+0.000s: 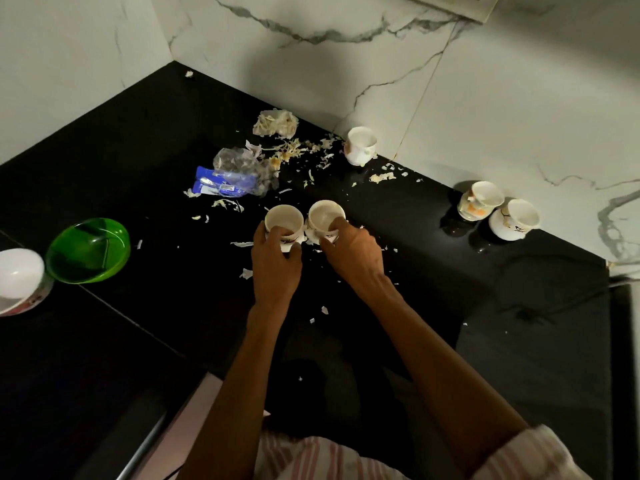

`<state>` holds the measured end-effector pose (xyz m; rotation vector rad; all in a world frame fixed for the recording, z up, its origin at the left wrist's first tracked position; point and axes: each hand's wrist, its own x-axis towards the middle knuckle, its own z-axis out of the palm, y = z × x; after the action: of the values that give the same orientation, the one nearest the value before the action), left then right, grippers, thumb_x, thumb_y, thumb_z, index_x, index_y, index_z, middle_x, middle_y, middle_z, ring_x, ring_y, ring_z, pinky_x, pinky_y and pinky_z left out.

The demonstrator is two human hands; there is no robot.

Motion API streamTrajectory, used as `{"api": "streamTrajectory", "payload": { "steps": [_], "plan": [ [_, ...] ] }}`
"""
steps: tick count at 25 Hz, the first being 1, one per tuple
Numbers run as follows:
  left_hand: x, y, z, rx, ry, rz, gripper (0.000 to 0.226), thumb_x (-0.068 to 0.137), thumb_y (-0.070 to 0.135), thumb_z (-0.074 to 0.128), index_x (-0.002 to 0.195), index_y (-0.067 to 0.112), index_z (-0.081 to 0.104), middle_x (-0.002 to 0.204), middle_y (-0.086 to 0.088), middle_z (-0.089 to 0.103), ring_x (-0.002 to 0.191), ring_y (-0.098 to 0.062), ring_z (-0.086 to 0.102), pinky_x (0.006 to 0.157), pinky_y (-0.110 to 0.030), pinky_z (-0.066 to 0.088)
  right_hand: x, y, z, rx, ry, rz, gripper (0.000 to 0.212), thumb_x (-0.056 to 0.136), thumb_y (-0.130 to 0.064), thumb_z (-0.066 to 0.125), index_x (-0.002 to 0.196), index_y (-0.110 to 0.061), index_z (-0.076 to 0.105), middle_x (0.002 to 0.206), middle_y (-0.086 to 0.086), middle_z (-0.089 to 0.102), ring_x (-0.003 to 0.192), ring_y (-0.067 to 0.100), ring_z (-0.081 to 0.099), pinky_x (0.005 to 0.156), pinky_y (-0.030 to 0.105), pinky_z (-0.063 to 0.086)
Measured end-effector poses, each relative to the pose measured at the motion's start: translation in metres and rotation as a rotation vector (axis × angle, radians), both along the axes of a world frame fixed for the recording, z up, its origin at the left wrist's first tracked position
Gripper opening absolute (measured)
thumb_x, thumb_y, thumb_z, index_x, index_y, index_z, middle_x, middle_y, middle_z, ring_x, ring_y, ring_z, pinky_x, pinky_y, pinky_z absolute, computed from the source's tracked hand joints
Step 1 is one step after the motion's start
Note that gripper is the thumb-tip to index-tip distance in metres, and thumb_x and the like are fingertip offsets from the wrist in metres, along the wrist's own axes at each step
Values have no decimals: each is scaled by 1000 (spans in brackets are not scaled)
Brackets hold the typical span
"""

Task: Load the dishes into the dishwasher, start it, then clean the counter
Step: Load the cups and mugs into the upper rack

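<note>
On the black counter (138, 161), near its middle, two white cups stand side by side, almost touching. The left hand (275, 261) grips the left cup (282, 220), fingers hooked over its near rim and thumb on the outer wall. The right hand (353, 252) holds the right cup (323, 214) the same way, fingers dipping inside the rim. Three more cups stand along the marble wall (519, 98): one cup (361, 145) at the back, and a pair (479, 199) farther right, just beside each other. Food scraps (277, 123), a clear plastic bag (242, 168) and a blue wrapper (214, 183) lie scattered behind the held cups. At the left edge sit a green bowl (88, 251) and a white bowl (19, 280), close together.
</note>
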<state>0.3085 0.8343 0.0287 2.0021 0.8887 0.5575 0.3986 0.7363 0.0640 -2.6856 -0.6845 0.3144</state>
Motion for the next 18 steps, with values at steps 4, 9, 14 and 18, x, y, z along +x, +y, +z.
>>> {"api": "streamTrajectory", "payload": {
  "steps": [4,9,14,18],
  "plan": [
    [-1,5,5,59,-25,9,19,83,14,73,95,4,62,132,-11,53,121,-27,52,90,-20,40,-1,-17,-3,66,34,0,39,94,-37,58,125,-15,52,106,9,70,94,27,67,73,38,57],
    [-31,-21,33,17,-135,-14,22,79,15,77,87,16,57,124,-5,59,111,-18,57,83,-20,47,-20,-66,9,287,163,-71,29,95,-35,60,119,-19,56,99,4,71,90,19,68,72,32,55],
    [-83,-80,51,-345,-239,-85,19,83,18,72,98,20,60,118,0,62,106,-8,61,77,-13,52,-76,-146,29,842,594,-361,16,95,-27,58,110,-31,57,110,3,69,96,15,69,72,27,59],
    [-105,-126,53,-605,-279,-100,21,81,27,69,93,12,62,103,-3,70,98,-12,68,75,-21,56,-110,-215,36,969,773,-458,25,90,-38,55,113,-31,62,119,3,65,107,19,65,79,29,57]
  ]
}}
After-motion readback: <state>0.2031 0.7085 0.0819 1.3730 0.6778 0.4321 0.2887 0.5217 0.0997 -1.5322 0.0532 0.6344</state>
